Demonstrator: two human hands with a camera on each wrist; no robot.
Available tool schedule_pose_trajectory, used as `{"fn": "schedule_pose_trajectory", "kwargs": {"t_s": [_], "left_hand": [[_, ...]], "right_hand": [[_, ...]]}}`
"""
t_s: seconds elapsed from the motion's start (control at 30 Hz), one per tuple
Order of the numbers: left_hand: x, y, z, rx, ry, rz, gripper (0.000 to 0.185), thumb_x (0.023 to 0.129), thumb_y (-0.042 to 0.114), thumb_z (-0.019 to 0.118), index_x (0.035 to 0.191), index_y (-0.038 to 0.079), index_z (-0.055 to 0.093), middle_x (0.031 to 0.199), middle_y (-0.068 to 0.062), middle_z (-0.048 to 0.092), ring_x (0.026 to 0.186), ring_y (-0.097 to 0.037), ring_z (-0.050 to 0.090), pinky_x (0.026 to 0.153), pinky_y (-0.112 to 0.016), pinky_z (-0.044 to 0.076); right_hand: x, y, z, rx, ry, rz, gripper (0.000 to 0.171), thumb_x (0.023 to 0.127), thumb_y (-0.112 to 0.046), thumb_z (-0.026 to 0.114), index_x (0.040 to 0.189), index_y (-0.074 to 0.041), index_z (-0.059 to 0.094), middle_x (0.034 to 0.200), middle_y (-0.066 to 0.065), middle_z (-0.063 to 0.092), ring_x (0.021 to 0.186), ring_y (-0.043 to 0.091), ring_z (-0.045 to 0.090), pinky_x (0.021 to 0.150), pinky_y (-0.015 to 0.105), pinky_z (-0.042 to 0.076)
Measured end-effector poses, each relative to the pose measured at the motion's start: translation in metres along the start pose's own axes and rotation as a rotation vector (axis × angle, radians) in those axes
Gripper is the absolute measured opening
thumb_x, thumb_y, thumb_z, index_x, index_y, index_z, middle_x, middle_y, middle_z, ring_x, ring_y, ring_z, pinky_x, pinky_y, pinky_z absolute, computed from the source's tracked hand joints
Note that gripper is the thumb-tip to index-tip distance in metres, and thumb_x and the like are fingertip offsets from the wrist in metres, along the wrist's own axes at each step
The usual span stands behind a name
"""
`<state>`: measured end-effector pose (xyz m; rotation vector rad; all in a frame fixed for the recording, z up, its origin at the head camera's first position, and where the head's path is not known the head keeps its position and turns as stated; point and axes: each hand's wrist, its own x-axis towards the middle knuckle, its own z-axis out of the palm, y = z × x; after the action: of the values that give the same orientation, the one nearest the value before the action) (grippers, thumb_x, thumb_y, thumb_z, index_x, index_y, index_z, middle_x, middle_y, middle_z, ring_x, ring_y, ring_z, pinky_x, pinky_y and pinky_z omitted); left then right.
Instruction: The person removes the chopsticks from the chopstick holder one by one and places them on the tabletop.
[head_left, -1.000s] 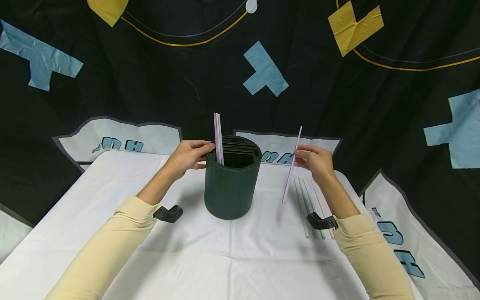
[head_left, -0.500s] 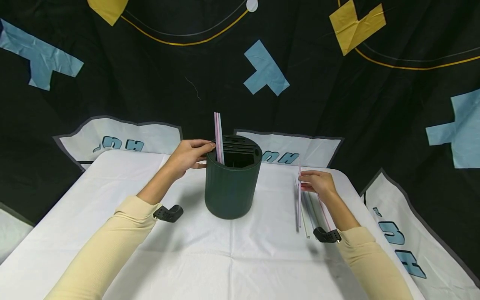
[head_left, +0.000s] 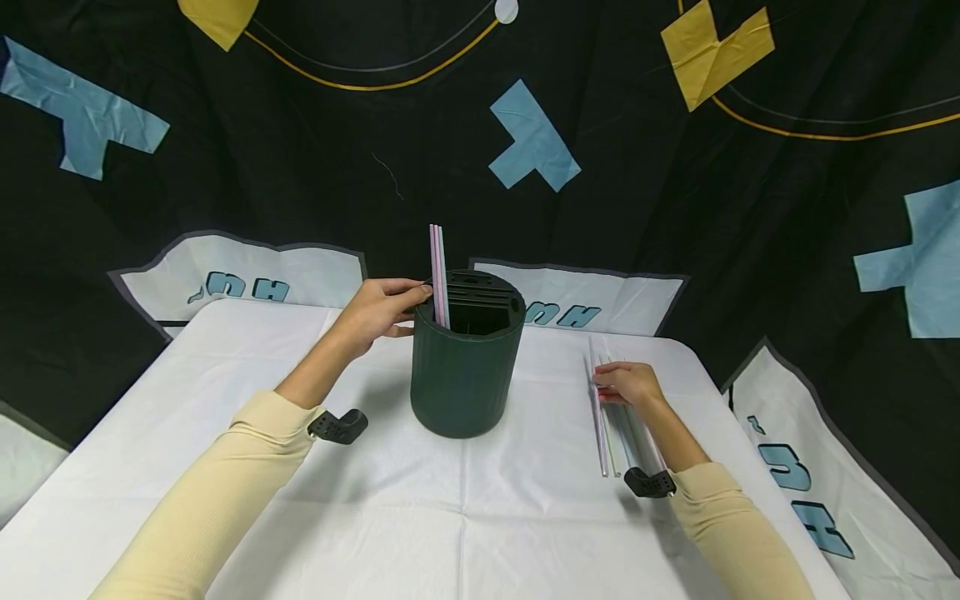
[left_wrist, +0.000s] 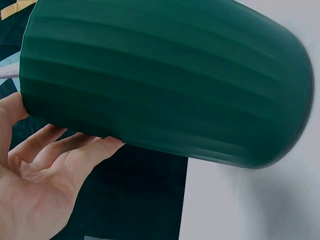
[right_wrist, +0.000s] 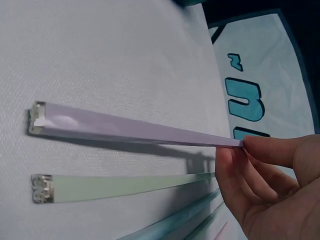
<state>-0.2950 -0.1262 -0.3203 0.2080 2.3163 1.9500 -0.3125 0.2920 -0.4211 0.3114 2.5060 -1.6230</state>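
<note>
A dark green round holder (head_left: 467, 375) with a slotted top stands on the table, a few pink and pale blue straws (head_left: 438, 275) upright at its left side. My left hand (head_left: 378, 315) holds the holder near the rim. In the left wrist view the thumb touches the top edge and the fingers (left_wrist: 100, 150) reach behind its side. My right hand (head_left: 628, 385) pinches a lilac drinking straw (right_wrist: 135, 129) between thumb and fingertips. Its clear crimped wrapper end hangs close over the white cloth, casting a shadow. Beside it lies a pale green wrapped straw (right_wrist: 115, 187).
More straws, bluish (right_wrist: 175, 215) and pink, lie in a row under the right hand. The table has a white cloth (head_left: 405, 533). A black backdrop (head_left: 300, 167) with blue and yellow tape pieces hangs behind its far edge.
My right hand has lowered the lilac straw from upright in the air down toward the row of straws, turning it nearly parallel to them. The left hand and holder stay put.
</note>
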Motion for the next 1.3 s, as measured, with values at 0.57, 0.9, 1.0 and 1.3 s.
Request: {"fn": "schedule_pose_trajectory", "kwargs": {"t_s": [0.57,0.9,1.0,1.3], "left_hand": [[0.001,-0.001,-0.001,-0.014,-0.009,0.004,0.040,0.102,0.026,0.062,0.134,0.002,0.062,0.130,-0.019,0.066,0.114,-0.030,0.070,0.089,-0.045,0.061],[0.001,-0.001,-0.001,-0.011,-0.007,0.008,0.040,0.102,0.026,0.062,0.134,0.002,0.063,0.130,-0.019,0.066,0.111,-0.028,0.071,0.089,-0.044,0.061],[0.001,-0.001,-0.001,-0.011,-0.008,0.008,0.039,0.102,0.026,0.062,0.133,0.002,0.063,0.129,-0.019,0.067,0.109,-0.026,0.072,0.088,-0.044,0.061],[0.001,-0.001,-0.001,-0.019,-0.009,0.001,0.039,0.102,0.025,0.062,0.134,0.002,0.063,0.130,-0.019,0.066,0.111,-0.028,0.071,0.089,-0.045,0.061]], "right_hand": [[0.002,0.011,0.007,-0.075,0.023,0.042,0.037,0.097,-0.009,0.066,0.128,0.010,0.063,0.087,0.009,0.071,0.065,0.010,0.066,0.063,0.023,0.061],[0.005,0.013,0.010,-0.081,0.036,0.029,0.035,0.095,-0.010,0.068,0.125,0.009,0.065,0.082,0.007,0.070,0.061,0.011,0.065,0.060,0.024,0.061],[0.005,0.014,0.011,-0.089,0.052,0.031,0.035,0.094,-0.010,0.069,0.123,0.010,0.066,0.083,0.008,0.071,0.059,0.011,0.065,0.058,0.023,0.060],[0.001,0.011,0.008,-0.137,0.085,0.002,0.032,0.094,-0.011,0.069,0.121,0.009,0.068,0.093,0.011,0.071,0.067,0.008,0.064,0.061,0.020,0.059]]}}
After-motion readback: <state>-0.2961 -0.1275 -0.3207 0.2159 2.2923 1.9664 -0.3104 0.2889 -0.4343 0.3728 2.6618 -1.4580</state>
